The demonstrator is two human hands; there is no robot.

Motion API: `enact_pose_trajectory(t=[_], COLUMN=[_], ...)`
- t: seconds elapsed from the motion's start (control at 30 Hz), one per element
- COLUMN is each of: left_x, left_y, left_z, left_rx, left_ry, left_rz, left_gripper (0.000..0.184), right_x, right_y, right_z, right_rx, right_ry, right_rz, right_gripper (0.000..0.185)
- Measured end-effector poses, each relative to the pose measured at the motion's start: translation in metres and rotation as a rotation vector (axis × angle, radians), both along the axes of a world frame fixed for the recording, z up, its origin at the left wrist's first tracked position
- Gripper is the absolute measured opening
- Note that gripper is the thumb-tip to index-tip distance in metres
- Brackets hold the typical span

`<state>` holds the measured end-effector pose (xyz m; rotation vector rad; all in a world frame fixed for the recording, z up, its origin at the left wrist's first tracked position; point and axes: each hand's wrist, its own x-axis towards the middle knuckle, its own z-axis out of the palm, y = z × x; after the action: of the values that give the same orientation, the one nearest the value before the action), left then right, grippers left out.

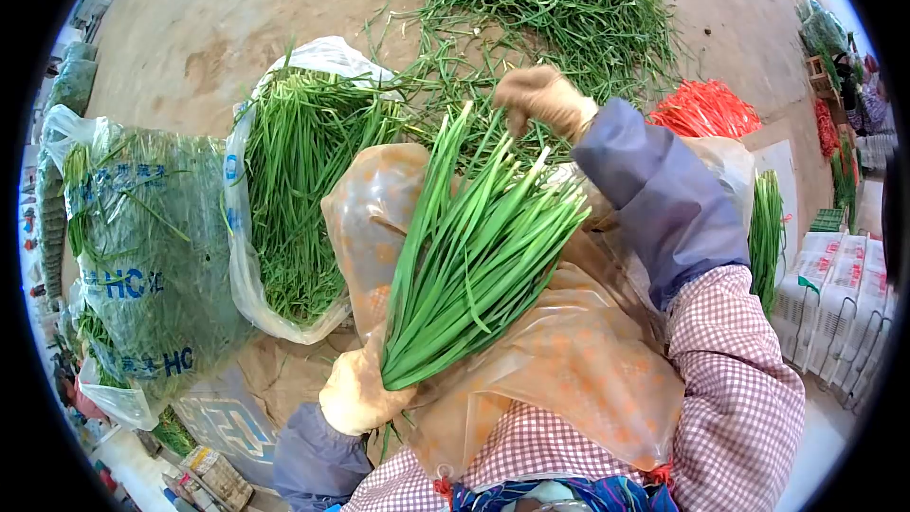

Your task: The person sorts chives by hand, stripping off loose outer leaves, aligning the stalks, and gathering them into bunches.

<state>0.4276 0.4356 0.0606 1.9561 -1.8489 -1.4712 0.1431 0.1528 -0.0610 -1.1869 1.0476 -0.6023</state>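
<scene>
My left hand (363,393), in a pale glove, is closed around the leafy end of a thick bunch of garlic chives (479,265). The bunch fans out across my lap, its pale cut ends pointing away from me. Beyond those ends my right hand (545,102), also gloved, is raised with its fingers curled downward and pressed together. What lies between its fingertips, if anything, is too small to make out. Under the bunch, a translucent brownish plastic apron (569,351) covers my legs.
An opened plastic bag of chives (294,190) stands left of my knee, beside a filled printed bag (156,256). Loose greens (559,9) are heaped on the floor ahead. Red ties (706,109) lie at right, near another chive bunch (766,237) and white crates (834,294).
</scene>
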Motion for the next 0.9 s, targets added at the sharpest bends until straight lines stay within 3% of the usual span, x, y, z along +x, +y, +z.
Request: enact_pose_trajectory(t=[0.1, 0.17, 0.2, 0.23, 0.27, 0.33, 0.37, 0.43, 0.5, 0.53, 0.57, 0.7, 0.83, 0.87, 0.9], left_x=[0.003, 0.003, 0.002, 0.000, -0.001, 0.000, 0.000, 0.001, 0.003, 0.003, 0.002, 0.004, 0.004, 0.003, 0.001], left_y=[0.005, 0.005, 0.004, 0.004, 0.003, 0.000, -0.001, -0.003, -0.003, -0.003, -0.004, -0.008, -0.012, -0.012, -0.012], left_z=[-0.005, -0.006, -0.006, -0.005, -0.005, -0.004, -0.003, -0.001, 0.002, 0.003, 0.003, 0.002, 0.010, 0.012, 0.013], left_rx=[-0.021, -0.058, -0.080, -0.096, -0.096, -0.102, -0.103, -0.106, -0.117, -0.142, -0.169, -0.161, -0.097, -0.076, -0.052], left_ry=[-0.009, -0.007, -0.003, 0.002, -0.011, -0.048, -0.036, -0.013, -0.035, -0.031, -0.025, -0.046, -0.127, -0.148, -0.168], left_rz=[-0.009, -0.013, -0.013, -0.017, -0.042, -0.082, -0.086, -0.094, -0.132, -0.141, -0.151, -0.195, -0.240, -0.233, -0.229], left_gripper=[0.069, 0.067, 0.065, 0.064, 0.064, 0.064, 0.065, 0.066, 0.068, 0.068, 0.068, 0.073, 0.067, 0.062, 0.057], right_x=[-0.070, -0.071, -0.066, -0.037, -0.028, 0.002, 0.019, 0.040, 0.042, 0.038, 0.031, -0.007, -0.065, -0.049, -0.038], right_y=[-0.049, -0.047, -0.034, -0.008, -0.009, 0.000, 0.007, 0.017, 0.018, 0.018, 0.015, 0.008, -0.028, -0.024, -0.008], right_z=[-0.048, -0.043, -0.050, -0.009, -0.019, -0.023, -0.011, -0.047, -0.038, -0.006, -0.010, -0.016, -0.084, -0.059, -0.032], right_rx=[-0.062, -0.186, -0.102, -0.083, -0.095, 0.180, 0.255, 0.271, 0.317, 0.157, 0.170, 0.206, 0.129, -0.155, -0.123], right_ry=[0.189, 0.512, 0.440, 0.442, 0.405, 0.136, 0.116, -0.154, -0.004, 0.142, 0.194, 0.244, 0.257, 0.445, 0.383], right_rz=[-0.545, -0.404, -0.218, -0.013, 0.241, 0.592, 0.689, 0.827, 0.700, 0.638, 0.582, 0.207, -0.449, -0.266, -0.161], right_gripper=[0.024, 0.044, 0.065, 0.075, 0.077, 0.074, 0.065, 0.047, 0.034, 0.025, 0.020, 0.017, 0.027, 0.042, 0.061])
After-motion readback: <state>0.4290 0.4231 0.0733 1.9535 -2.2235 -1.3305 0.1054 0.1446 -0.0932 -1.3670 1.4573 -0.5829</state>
